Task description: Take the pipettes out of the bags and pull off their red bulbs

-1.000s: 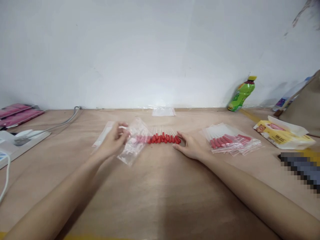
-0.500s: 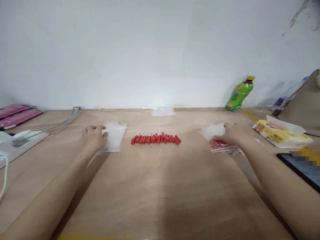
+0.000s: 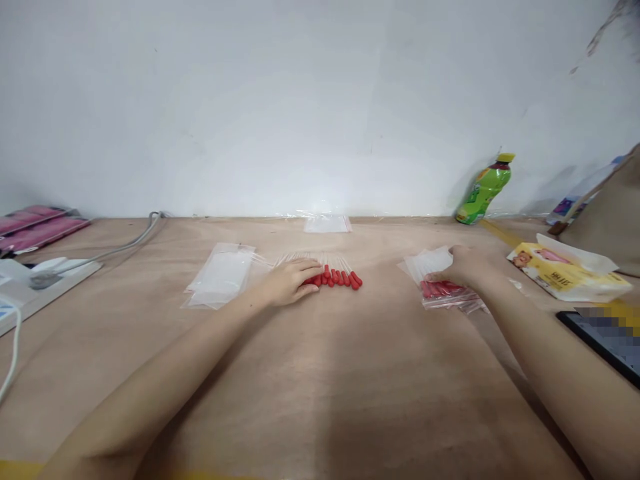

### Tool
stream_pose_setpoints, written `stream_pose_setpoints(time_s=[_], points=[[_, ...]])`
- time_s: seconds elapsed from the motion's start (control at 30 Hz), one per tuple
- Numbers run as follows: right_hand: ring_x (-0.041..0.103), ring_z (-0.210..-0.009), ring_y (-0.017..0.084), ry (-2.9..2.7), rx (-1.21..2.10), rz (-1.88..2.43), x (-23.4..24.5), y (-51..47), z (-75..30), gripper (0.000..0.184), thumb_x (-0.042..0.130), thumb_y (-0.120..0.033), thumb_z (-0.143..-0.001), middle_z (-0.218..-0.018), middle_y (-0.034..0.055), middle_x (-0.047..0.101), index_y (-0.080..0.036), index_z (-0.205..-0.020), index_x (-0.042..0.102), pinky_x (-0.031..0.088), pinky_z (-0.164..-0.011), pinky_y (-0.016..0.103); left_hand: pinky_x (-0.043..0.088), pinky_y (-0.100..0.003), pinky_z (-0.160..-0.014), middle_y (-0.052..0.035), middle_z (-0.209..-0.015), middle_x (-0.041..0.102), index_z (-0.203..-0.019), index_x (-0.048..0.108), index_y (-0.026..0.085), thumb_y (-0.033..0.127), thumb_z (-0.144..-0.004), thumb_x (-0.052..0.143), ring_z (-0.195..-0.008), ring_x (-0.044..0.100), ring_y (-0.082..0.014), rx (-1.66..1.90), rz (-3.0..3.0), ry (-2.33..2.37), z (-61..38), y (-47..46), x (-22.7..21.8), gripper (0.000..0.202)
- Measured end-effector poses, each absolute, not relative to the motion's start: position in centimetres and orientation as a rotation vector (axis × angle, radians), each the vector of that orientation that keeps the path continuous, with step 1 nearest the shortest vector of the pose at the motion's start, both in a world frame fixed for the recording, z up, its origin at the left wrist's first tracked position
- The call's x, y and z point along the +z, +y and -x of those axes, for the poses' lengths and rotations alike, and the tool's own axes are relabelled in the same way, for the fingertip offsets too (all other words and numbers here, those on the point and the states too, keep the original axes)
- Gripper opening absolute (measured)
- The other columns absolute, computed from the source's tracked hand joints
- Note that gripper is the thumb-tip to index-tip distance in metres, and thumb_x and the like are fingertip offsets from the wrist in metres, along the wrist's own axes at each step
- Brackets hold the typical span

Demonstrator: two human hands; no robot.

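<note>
A row of red-bulbed clear droppers lies at the middle of the wooden table. My left hand rests on the left end of that row, fingers loosely curled over several droppers. A stack of empty clear bags lies just left of it. My right hand lies palm down on a pile of bagged droppers at the right, fingers curled onto the top bag.
A green bottle leans on the wall at back right. A yellow tissue pack and a dark tablet lie far right. One clear bag sits near the wall. Cables and a white tray lie left.
My left hand left the stack of empty bags and moved right onto the dropper row. My right hand stays on the bagged pile, where it went one second ago.
</note>
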State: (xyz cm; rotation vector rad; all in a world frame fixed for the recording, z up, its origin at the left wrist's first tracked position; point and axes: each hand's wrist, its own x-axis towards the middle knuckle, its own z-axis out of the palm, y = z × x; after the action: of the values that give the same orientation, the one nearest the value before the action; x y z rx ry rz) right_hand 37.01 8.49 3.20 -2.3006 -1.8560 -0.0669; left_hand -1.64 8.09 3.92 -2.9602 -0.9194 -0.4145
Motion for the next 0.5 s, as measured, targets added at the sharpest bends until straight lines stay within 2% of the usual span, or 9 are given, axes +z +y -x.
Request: stream_pose_setpoints(time_s=[0.13, 0.3, 0.37, 0.5], points=[[0.055, -0.091, 0.035, -1.887, -0.027, 2.373, 3.6, 8.2, -36.5, 0.065, 0.069, -0.056, -0.052, -0.1, 0.0269, 0.056, -0.007, -0.094, 0.056, 0.04, -0.064, 0.036, 0.043, -0.033, -0.089, -0.0092, -0.11, 0.059, -0.109, 0.057, 0.017, 0.033, -0.089, 0.039, -0.101, 0.056, -0.0195, -0.47, 2.976, -0.943, 1.3, 8.7, 3.5, 0.031], [0.057, -0.087, 0.032, -1.858, -0.012, 2.456, 4.0, 8.1, -36.1, 0.058, 0.067, -0.053, -0.055, -0.096, 0.0191, 0.06, -0.011, -0.092, 0.057, 0.041, -0.063, 0.036, 0.044, -0.031, -0.084, -0.0072, -0.103, 0.061, -0.106, 0.057, 0.017, 0.033, -0.088, 0.04, -0.095, 0.056, -0.0184, -0.602, 2.909, -1.033, 0.5, 8.2, 2.6, 0.029], [0.057, -0.089, 0.032, -1.825, -0.011, 2.448, 4.0, 8.1, -36.0, 0.05, 0.065, -0.049, -0.059, -0.096, 0.0173, 0.06, -0.012, -0.092, 0.057, 0.041, -0.064, 0.035, 0.043, -0.032, -0.087, -0.0076, -0.107, 0.059, -0.108, 0.056, 0.018, 0.034, -0.087, 0.043, -0.099, 0.055, -0.0192, -0.645, 2.869, -1.047, 0.7, 7.9, 2.5, 0.03], [0.058, -0.084, 0.028, -1.793, -0.025, 2.381, 4.4, 7.9, -35.6, 0.021, 0.052, -0.034, -0.074, -0.085, 0.0133, 0.062, -0.015, -0.078, 0.059, 0.04, -0.063, 0.033, 0.04, -0.032, -0.09, -0.0083, -0.106, 0.059, -0.104, 0.058, 0.017, 0.036, -0.086, 0.042, -0.1, 0.053, -0.02, -0.754, 2.672, -1.307, 3.5, 7.7, 3.3, 0.031]])
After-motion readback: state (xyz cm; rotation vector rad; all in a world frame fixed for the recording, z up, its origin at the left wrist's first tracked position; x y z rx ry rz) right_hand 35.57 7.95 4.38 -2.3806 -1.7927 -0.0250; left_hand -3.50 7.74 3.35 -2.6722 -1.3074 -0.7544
